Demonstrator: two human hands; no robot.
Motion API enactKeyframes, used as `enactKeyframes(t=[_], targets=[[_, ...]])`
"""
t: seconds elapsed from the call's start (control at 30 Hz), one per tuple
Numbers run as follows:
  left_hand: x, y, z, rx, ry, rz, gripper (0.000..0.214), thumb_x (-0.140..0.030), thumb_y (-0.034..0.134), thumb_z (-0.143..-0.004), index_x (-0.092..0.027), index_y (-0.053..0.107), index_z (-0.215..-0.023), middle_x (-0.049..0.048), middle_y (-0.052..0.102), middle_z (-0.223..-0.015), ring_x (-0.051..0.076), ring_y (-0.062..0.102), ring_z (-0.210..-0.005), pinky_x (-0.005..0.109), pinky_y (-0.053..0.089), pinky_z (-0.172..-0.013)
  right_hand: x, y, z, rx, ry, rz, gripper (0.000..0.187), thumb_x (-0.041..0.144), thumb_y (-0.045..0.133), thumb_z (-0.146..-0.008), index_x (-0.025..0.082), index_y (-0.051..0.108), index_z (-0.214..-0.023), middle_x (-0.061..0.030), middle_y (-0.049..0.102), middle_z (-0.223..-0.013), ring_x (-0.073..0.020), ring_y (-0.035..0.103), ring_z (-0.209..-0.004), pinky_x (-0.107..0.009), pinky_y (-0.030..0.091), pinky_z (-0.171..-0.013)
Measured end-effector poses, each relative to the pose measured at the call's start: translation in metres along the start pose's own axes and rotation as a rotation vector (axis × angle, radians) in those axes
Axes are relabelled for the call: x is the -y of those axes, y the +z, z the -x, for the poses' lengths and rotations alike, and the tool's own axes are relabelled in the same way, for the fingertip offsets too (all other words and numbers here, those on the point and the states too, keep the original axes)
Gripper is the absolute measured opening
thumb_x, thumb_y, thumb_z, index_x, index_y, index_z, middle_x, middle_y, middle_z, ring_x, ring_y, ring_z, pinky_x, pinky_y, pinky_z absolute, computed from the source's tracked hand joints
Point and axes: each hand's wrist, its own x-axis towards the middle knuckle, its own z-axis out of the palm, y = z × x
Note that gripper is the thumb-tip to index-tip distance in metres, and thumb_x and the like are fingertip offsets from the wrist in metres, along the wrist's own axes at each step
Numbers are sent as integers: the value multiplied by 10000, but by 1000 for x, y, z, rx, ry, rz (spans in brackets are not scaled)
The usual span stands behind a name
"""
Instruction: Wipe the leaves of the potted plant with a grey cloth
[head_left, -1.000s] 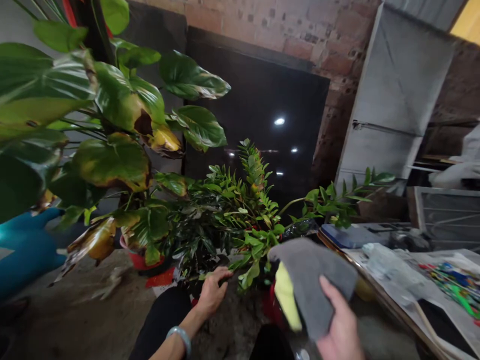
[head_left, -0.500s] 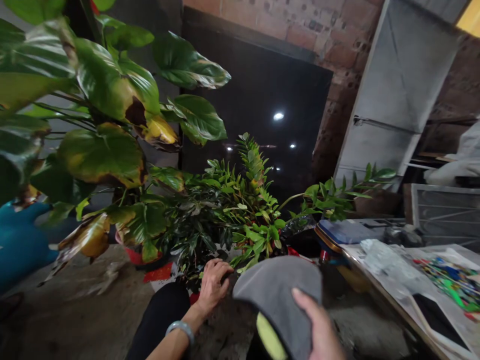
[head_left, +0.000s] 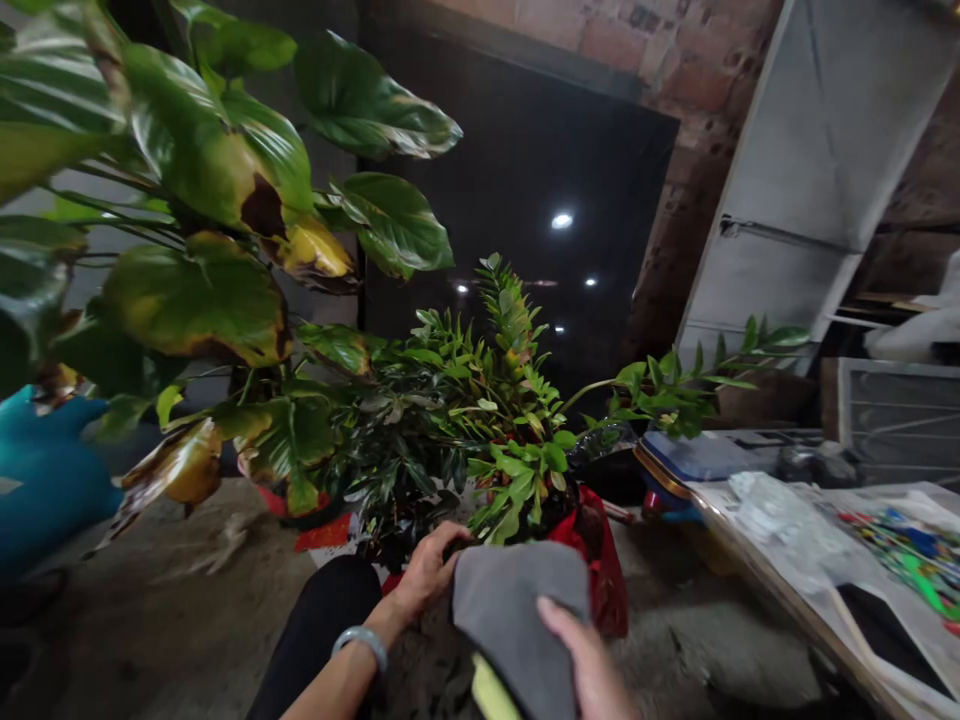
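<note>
My right hand (head_left: 581, 650) grips a grey flat piece (head_left: 517, 600) with a rounded upper edge, thumb on its face. A pale yellow-green part (head_left: 491, 688) shows under its lower left side. What kind of thing it is, I cannot tell. My left hand (head_left: 431, 570), a bracelet on its wrist, reaches to the piece's upper left edge, fingers apart and loosely bent. Its fingertips are partly hidden, and whether they touch the piece is unclear. Just beyond is a leafy green plant (head_left: 517, 480), with a red bag-like wrapping (head_left: 606, 570) at its base.
A large-leaved plant (head_left: 217, 300) with browned leaves fills the left. Near it are a blue rounded object (head_left: 45, 490) and a red piece (head_left: 322, 533) on the floor. At right stands a table (head_left: 765, 560) with crumpled plastic (head_left: 784, 515), colourful small items (head_left: 907, 550) and a dark flat device (head_left: 889, 635).
My right hand has moved the grey piece left and slightly down, up to my left hand. More of the red wrapping now shows behind it. The view has shifted slightly.
</note>
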Motion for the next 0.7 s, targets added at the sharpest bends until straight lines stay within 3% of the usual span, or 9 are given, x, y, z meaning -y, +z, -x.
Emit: enactKeyframes(t=[0.07,0.17,0.23,0.3,0.4,0.47,0.5,0.57,0.7], targets=[[-2,-2,1,-20,-2,-3,229,-193,499,-719,-193,653,-889,64,692,-943,194,624,-921,300,472,-863,38,-6,1,-147,-179,-110,482,323,810,-425,161,665,-855,-84,733,-812,-314,651,-940,-415,539,-774],[-3,-3,4,-36,15,-6,261,-197,497,-735,-201,670,-930,71,698,-984,200,629,-961,311,471,-887,92,3,-13,-310,-469,-225,466,253,766,-431,200,650,-880,-26,728,-850,-260,634,-974,-364,534,-774],[-3,-2,6,-56,24,-3,273,-196,501,-735,-204,679,-942,74,701,-999,201,632,-974,315,473,-895,96,16,-26,-317,-470,-211,460,210,753,-398,193,646,-845,-13,721,-789,-250,644,-925,-348,532,-748],[-3,-1,8,-77,21,4,293,-181,506,-721,-205,687,-950,74,704,-1015,203,632,-990,314,475,-904,69,26,-34,-228,-352,-106,437,236,751,-379,172,646,-798,-28,711,-712,-273,659,-838,-376,531,-719],[-3,-1,10,-80,3,34,291,-191,521,-721,-200,696,-953,78,709,-1023,204,641,-965,305,489,-881,-1,24,-28,-44,-233,189,365,302,742,-398,161,659,-724,-66,715,-699,-308,661,-796,-404,513,-725],[-3,-2,10,-72,-12,49,278,-210,540,-722,-193,702,-948,81,713,-1014,206,649,-939,298,501,-858,-31,10,-15,-42,-231,351,310,283,726,-412,173,672,-697,-62,714,-676,-306,659,-754,-397,502,-708],[-3,-3,10,-69,-18,50,283,-205,544,-717,-193,703,-951,78,714,-1014,206,650,-941,296,502,-861,-35,3,-8,-72,-235,398,297,288,729,-414,177,672,-683,-61,708,-651,-304,655,-722,-396,501,-690],[-3,-4,10,-67,-34,36,327,-162,536,-693,-199,700,-974,67,712,-1032,205,641,-981,302,490,-900,-15,-10,3,-154,-258,389,334,328,754,-406,175,669,-691,-67,704,-639,-304,651,-697,-397,505,-657],[-4,-2,11,-69,-44,14,435,-78,493,-645,-207,691,-1009,55,704,-1063,198,627,-1027,325,463,-954,72,-6,-5,-384,-470,43,595,364,778,-366,162,654,-912,-93,719,-931,-301,639,-898,-372,528,-673]])
